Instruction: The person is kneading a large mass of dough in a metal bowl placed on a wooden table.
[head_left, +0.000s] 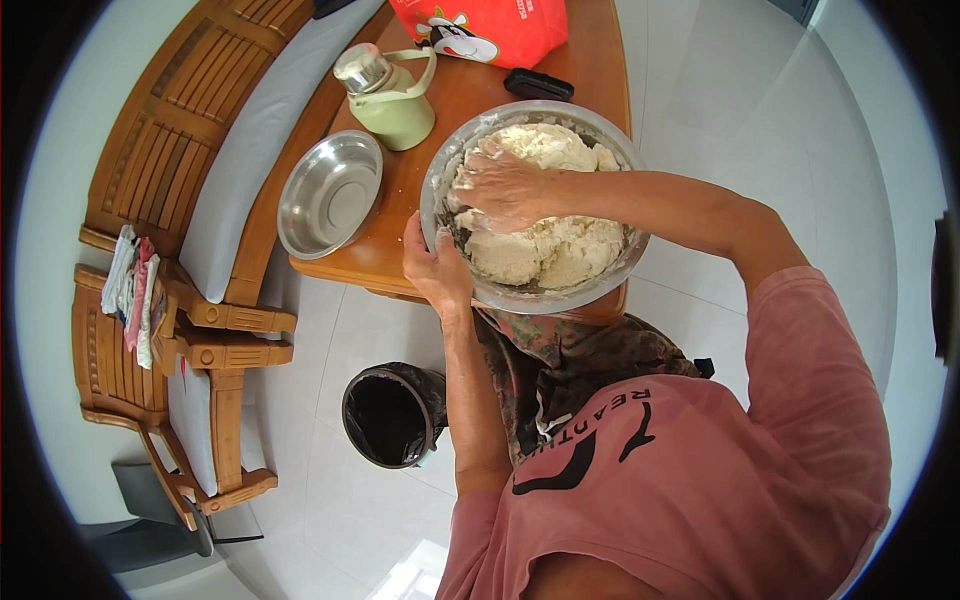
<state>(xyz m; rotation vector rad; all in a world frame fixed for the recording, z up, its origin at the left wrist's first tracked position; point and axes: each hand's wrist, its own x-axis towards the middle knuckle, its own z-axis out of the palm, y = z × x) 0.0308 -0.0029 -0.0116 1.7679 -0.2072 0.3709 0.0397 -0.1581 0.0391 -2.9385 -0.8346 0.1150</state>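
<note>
A large metal mixing bowl (551, 304) sits at the near end of the wooden table and holds a rough, pale mass of dough (551, 146). The dough is lumpy and split by creases, and floury scraps cling to the bowl's inner wall. My left hand (441, 268) grips the bowl's rim at its near left, with the thumb over the edge. Inside the bowl, my right hand (501, 191) is curled into the left part of the dough. Its fingers are coated with dough and their tips are partly hidden.
Left of the bowl, a shallow steel basin (341, 196) stands at the wooden table's (405, 180) edge. Behind are a green vacuum flask (394, 109), a black case (538, 85) and a red bag (487, 30). A lined waste bin (394, 416) stands on the floor near a wooden bench (161, 157).
</note>
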